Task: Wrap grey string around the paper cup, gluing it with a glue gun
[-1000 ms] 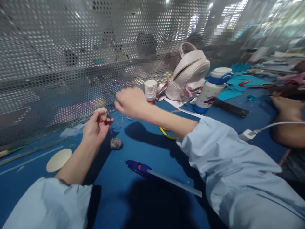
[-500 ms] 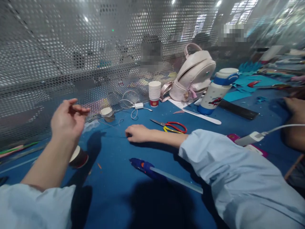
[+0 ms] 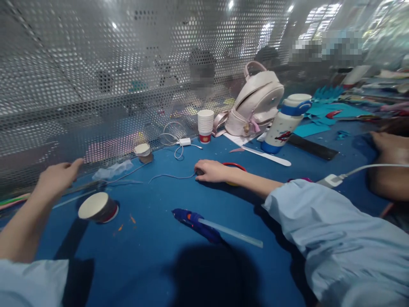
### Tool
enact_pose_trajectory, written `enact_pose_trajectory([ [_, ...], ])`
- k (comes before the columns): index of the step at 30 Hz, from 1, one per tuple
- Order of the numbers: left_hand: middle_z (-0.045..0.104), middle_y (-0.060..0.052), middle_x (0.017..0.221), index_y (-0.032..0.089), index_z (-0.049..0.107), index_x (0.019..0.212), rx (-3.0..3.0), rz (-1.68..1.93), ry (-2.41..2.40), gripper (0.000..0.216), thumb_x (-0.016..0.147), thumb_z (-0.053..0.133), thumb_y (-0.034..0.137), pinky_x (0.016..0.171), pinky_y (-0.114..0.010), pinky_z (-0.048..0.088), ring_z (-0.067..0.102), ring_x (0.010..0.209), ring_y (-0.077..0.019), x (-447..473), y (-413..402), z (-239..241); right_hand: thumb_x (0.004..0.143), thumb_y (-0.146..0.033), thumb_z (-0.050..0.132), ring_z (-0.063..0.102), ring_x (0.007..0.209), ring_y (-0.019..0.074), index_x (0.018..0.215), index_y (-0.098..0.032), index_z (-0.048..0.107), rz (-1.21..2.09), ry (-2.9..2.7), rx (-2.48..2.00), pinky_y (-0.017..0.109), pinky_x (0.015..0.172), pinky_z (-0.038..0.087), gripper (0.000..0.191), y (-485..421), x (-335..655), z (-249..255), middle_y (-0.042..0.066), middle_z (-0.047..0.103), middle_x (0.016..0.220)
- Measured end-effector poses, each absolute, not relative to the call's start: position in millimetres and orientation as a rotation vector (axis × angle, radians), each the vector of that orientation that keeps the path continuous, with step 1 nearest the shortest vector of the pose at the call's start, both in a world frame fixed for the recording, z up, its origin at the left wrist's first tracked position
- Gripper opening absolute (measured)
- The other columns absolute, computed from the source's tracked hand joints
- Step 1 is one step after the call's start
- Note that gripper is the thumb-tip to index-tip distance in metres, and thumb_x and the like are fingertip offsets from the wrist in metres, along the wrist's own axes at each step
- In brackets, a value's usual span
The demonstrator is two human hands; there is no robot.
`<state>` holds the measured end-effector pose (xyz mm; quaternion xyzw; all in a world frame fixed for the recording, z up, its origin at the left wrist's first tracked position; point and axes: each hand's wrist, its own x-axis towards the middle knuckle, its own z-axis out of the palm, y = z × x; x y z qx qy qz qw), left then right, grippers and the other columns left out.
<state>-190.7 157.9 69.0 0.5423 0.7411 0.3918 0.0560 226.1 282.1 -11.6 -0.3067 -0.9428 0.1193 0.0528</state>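
Note:
My right hand [image 3: 209,170] is closed on a thin grey string [image 3: 172,175], which trails left from its fingers over the blue table. The scissors [image 3: 234,165] lie partly hidden under my right wrist; red and yellow handle parts show. My left hand [image 3: 57,179] is raised at the left, holding nothing, its thumb apart from the fingers. Below and right of it stands a dark-wrapped paper cup [image 3: 97,207]. A smaller cup-like piece [image 3: 143,152] sits near the mesh wall, with more string beside it. In front lies a blue glue gun [image 3: 194,224] with a long clear glue stick.
Along the perforated metal wall [image 3: 79,106] are crumpled clear plastic [image 3: 113,169], a white charger cable [image 3: 183,142], stacked paper cups [image 3: 205,125] and a pink backpack [image 3: 252,102]. A bottle [image 3: 284,125] and blue paper lie right. Another person's arm [image 3: 390,166] rests at the right edge.
My right hand has moved right, over the scissors, with the string stretching out behind it. My left hand has moved left and down, uncovering the dark-wrapped cup.

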Motion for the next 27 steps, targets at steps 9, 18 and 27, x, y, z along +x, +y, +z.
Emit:
enact_pose_trajectory([
  [9, 0.070, -0.005, 0.096, 0.021, 0.068, 0.090, 1.719, 0.961, 1.935, 0.027, 0.066, 0.064, 0.034, 0.074, -0.037, 0.053, 0.064, 0.089, -0.0253, -47, 179, 53, 0.078, -0.022, 0.064, 0.058, 0.087, 0.0199, 0.101, -0.013, 0.062, 0.433, -2.795, -0.765, 0.029, 0.076, 0.044, 0.024, 277, 214, 0, 0.010, 0.063, 0.098],
  [18, 0.044, 0.009, 0.047, 0.009, 0.064, 0.109, 1.373, 0.929, 1.394, 0.047, 0.067, 0.070, 0.030, 0.036, -0.021, 0.036, 0.039, 0.037, -0.0077, 13, 197, 6, 0.077, -0.014, 0.060, 0.055, 0.104, 0.0213, 0.122, -0.010, 0.050, 0.420, -2.638, -0.598, 0.034, 0.090, 0.044, 0.046, 266, 190, 19, 0.013, 0.059, 0.115],
  [27, 0.027, 0.013, 0.042, 0.011, 0.067, 0.083, 1.102, 1.206, 1.396, 0.038, 0.064, 0.074, 0.043, 0.035, -0.018, 0.026, 0.022, 0.036, -0.0035, -36, 184, 8, 0.073, -0.007, 0.056, 0.055, 0.098, 0.0228, 0.118, -0.012, 0.055, 0.363, -2.719, -0.737, 0.035, 0.084, 0.044, 0.045, 290, 209, -12, 0.013, 0.061, 0.106],
])
